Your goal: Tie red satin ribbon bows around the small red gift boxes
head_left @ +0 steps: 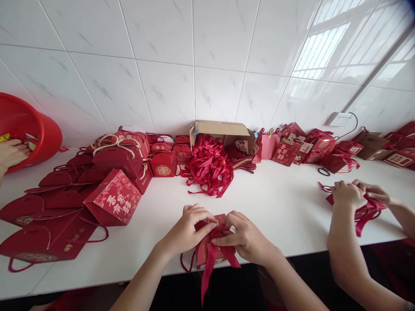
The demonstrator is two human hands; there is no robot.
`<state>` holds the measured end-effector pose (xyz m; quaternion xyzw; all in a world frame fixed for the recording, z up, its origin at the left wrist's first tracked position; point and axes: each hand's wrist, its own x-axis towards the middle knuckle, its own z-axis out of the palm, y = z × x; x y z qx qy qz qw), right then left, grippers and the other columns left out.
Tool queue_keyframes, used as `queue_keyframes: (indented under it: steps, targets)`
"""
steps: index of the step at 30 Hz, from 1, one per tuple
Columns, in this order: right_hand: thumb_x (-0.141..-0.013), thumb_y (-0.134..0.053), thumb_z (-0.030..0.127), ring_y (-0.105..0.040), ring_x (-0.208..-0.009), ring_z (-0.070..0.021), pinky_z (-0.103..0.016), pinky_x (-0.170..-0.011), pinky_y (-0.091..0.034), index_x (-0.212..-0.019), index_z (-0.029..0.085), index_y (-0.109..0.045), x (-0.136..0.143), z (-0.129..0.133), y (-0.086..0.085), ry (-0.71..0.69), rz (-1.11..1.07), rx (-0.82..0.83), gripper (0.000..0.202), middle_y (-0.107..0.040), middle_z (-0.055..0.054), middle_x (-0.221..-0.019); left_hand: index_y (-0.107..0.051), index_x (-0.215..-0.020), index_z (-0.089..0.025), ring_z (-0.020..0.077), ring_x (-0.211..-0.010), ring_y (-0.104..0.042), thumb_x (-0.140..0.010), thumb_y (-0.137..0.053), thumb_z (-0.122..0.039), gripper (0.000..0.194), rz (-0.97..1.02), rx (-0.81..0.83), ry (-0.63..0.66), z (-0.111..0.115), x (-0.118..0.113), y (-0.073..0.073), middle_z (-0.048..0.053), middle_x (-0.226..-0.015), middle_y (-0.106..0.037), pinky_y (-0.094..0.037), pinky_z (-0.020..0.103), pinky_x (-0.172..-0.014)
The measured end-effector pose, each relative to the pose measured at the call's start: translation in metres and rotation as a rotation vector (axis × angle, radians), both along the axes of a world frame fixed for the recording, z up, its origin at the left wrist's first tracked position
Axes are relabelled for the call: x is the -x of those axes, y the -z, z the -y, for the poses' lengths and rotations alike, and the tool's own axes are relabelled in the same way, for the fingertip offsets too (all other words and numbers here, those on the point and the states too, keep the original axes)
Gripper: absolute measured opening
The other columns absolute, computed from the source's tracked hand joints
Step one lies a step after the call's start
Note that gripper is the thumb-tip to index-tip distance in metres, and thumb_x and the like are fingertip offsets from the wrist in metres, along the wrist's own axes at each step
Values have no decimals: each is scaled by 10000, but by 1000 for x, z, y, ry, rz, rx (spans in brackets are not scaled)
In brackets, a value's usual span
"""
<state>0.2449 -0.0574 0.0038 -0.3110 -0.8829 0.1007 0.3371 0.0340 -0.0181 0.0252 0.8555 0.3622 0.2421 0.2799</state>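
A small red box (201, 252) stands at the table's front edge, with a red cord at its left side. Across its top lies a red ribbon (208, 272), and its ends hang down over the front. My left hand (194, 224) is at the upper left of the box, thumb and fingers pinched on the ribbon. From the right, my right hand (244, 236) pinches the ribbon between thumb and fingers. The fingertips of both hands are close together over the box top.
Red gift boxes (61, 216) crowd the left. A ribbon heap (210, 166) spills from a cardboard box (223, 128) by the wall. A person's hands (350, 194) work at right; another hand (13, 153) reaches into a red bucket (50, 136).
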Motion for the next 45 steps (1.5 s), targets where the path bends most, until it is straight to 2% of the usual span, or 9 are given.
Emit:
queue_keyframes:
  steps: [5, 8, 14, 21, 27, 31, 36, 40, 45]
  targets:
    - [-875, -458, 63, -488, -749, -158, -316, -672, -434, -968, 219, -613, 0, 2, 1, 53, -41, -1, 239, -565, -45, -831, -672, -826, -225, 165, -795, -565, -862, -571, -358, 171, 39, -3, -15, 4, -3, 1, 1, -775, -656, -349, 348, -881]
    - [-875, -485, 83, -515, -723, -155, -311, -658, -458, -962, 193, -535, 1, 2, 2, 115, -124, 54, 148, -603, -38, -796, -675, -824, -222, 162, -788, -567, -860, -573, -360, 175, 45, -10, -9, 6, -6, 2, -3, -770, -669, -344, 345, -877]
    - [-874, -509, 61, -590, -800, -167, -327, -715, -504, -1003, 222, -584, 1, -2, 5, 67, -166, -78, 219, -659, -48, -854, -648, -740, -206, 153, -746, -553, -864, -563, -359, 215, 39, -30, -19, 5, -8, 1, -5, -721, -663, -346, 338, -866]
    - [-873, -457, 12, -601, -761, -131, -238, -597, -506, -961, 216, -582, -10, -1, 21, 100, -310, 36, 255, -606, -62, -874, -630, -696, -208, 144, -732, -525, -826, -619, -357, 198, 2, -19, -1, 0, -3, 3, -37, -650, -615, -323, 339, -881]
    - [-870, -454, 13, -588, -780, -144, -259, -624, -494, -984, 235, -568, -10, 2, 27, 154, -341, 53, 274, -596, -52, -874, -646, -832, -239, 182, -853, -530, -755, -690, -394, 178, 11, 61, 4, 3, -2, 4, -12, -818, -643, -327, 362, -911]
    - [-861, -440, 32, -573, -810, -162, -302, -690, -489, -1076, 252, -542, -11, 9, 22, 179, -373, 148, 324, -602, -42, -888, -613, -974, -257, 209, -962, -506, -701, -737, -378, 323, 65, 130, 28, 7, 3, 1, 5, -941, -617, -356, 364, -932]
    - [-874, -398, 141, -561, -889, -191, -350, -767, -476, -1192, 244, -524, -9, 14, 4, 58, -429, 370, 358, -598, -68, -1037, -573, -1082, -221, 166, -886, -541, -838, -564, -262, 248, 255, 233, 83, 6, 7, -1, 26, -944, -577, -432, 312, -857]
    - [-908, -459, 221, -575, -880, -183, -332, -775, -483, -1134, 223, -595, 0, 8, -11, 77, -368, 400, 264, -592, -84, -1023, -568, -1086, -205, 164, -887, -559, -856, -539, -269, 241, 308, 315, 70, 4, 7, -4, 23, -894, -582, -450, 295, -830]
    - [-875, -566, 217, -581, -702, -131, -261, -657, -499, -1026, 220, -654, 8, -5, -17, 47, -206, 377, 174, -621, -49, -877, -556, -1080, -218, 150, -849, -549, -861, -533, -286, 230, 289, 299, 25, 4, 9, -5, 3, -842, -558, -445, 291, -826]
